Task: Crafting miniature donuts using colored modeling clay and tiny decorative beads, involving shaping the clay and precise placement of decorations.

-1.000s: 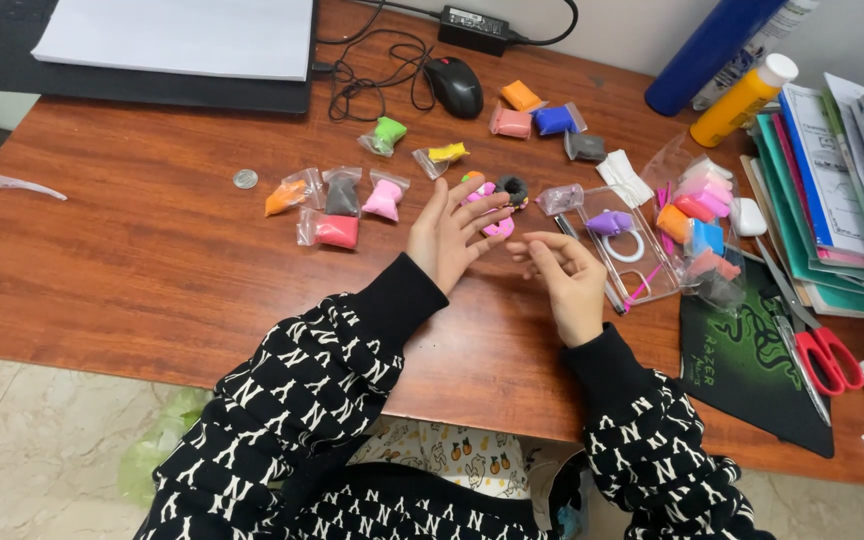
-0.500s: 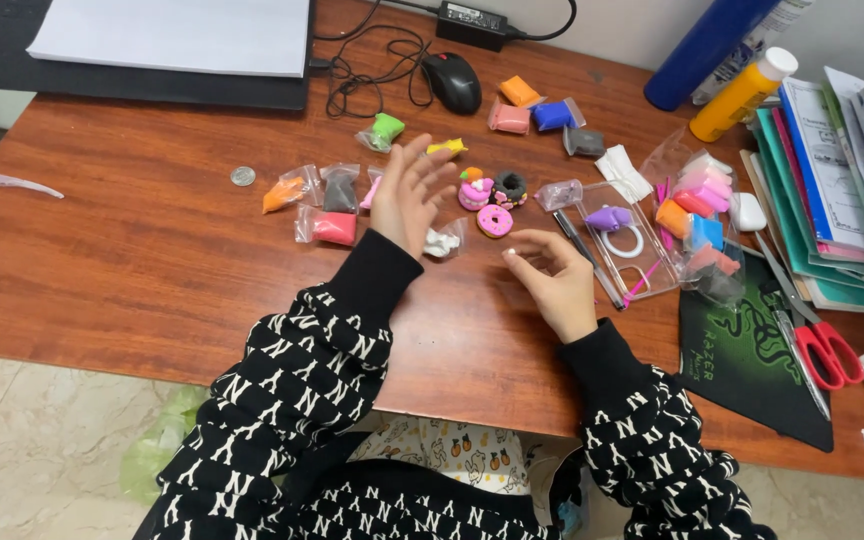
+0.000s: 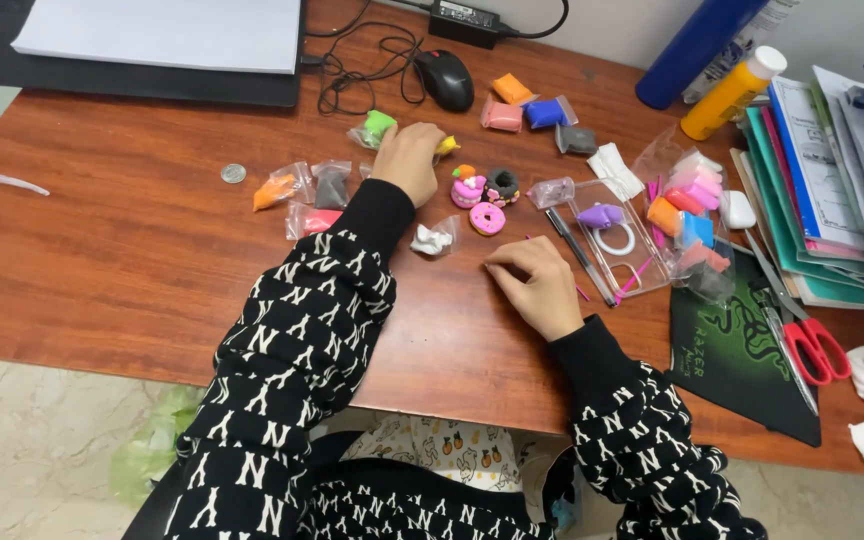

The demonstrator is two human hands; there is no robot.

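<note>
Step in hand: picking a clay colour. Left hand [image 3: 410, 160] is closed over a yellow clay bag [image 3: 446, 146], just behind the pink clay cake [image 3: 468, 187]. Right hand [image 3: 534, 283], loosely curled and empty, rests on the surface [image 3: 132, 260] in front of the cake. Next move, as judged: bag lifted clear.

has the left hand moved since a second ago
Yes. The left hand has reached away from the person, from beside the right hand past the pink doughnut, to the yellow clay bag nearer the mouse.
</note>
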